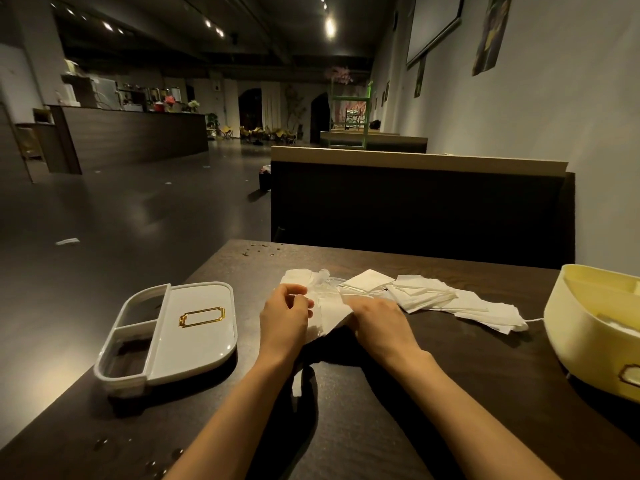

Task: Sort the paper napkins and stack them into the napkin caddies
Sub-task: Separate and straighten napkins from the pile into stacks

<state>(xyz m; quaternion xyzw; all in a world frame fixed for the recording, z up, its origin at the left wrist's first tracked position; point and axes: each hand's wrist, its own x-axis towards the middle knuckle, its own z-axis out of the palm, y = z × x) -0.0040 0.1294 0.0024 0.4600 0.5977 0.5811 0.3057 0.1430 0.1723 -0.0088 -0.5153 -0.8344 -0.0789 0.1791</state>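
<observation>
Obs. at counter (pixel 485 393), one person, both hands at work.

Left hand (pixel 287 315): fingers curled in, thumb and fingertips pinching the near-left edge of a napkin (pixel 329 315). Right hand (pixel 375 318): lies on the same napkin's right side, back of hand up, fingers tucked out of view. Cannot tell whether it pinches or only presses. The sheet spans the gap between the two hands, creased and uneven. Judged: one side is pinned so the other can be pulled straight or folded, i.e. squaring a sheet before stacking.

Loose napkins (pixel 433 296): fanned in a ragged spread just beyond and to the right of the right hand, some folded square, some skewed (sorting not done, by appearance). They lie within easy reach, probably so sheets can be drawn one at a time.

White caddy (pixel 194 337): to the left of the left hand, near but apart, lid on, two side compartments open and without napkins. Yellow caddy (pixel 585 327): well to the right of the right hand, partly out of frame, contents unclear. Caddies flank the work area, approx. one per hand. Est. progress: early.
</observation>
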